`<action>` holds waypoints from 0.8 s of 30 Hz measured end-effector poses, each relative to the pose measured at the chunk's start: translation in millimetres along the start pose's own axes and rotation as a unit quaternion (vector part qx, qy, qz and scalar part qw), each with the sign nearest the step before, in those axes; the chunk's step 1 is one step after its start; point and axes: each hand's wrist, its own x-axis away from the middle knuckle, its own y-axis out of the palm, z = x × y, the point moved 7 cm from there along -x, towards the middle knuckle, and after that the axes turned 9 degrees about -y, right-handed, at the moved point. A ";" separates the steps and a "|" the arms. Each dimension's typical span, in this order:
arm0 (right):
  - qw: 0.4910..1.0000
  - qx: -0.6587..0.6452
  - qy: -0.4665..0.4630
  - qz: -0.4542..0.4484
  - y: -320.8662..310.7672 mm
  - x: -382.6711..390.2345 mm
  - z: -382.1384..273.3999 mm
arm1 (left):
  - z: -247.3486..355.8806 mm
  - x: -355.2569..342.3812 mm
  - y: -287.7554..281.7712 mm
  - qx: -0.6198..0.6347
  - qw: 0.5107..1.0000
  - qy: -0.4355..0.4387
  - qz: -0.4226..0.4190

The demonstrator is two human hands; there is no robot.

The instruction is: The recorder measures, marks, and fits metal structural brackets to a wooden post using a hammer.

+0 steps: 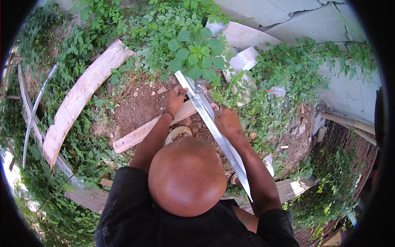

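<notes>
A long silver metal strip point(214, 125) with a ridged edge runs slantwise from beside the leafy plant down past my right forearm. Near its far end my left hand point(177, 99) is closed with its fingers at the strip's left edge, steadying it. My right hand point(227, 120) is wrapped round a grey metal-headed hand tool point(202, 87) at the strip's right side; its exact kind is unclear. Under the strip, a wooden board point(138, 135) lies aslant on the soil. A round pale container point(178, 133) stands on the ground between my arms, partly hidden.
A broad wooden plank point(84, 96) lies on the weeds at left, with a thin curved metal strip point(35, 109) beyond it. Broken pale slabs point(243, 60) lie ahead near a cracked grey wall point(296, 24). Clear plastic point(277, 91) lies in the greenery at right.
</notes>
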 end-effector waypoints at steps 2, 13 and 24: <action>1.000 -0.002 -0.004 0.020 -11.0 13.5 -2.2 | 8.3 9.1 0.4 -0.019 1.000 -0.008 -0.003; 0.981 0.072 0.110 0.143 -33.3 44.8 179.6 | 28.6 25.0 -6.4 0.151 0.987 -0.036 -0.046; 0.959 0.188 0.144 0.154 -23.8 30.6 179.7 | 55.0 51.6 -15.2 0.162 0.986 0.016 0.027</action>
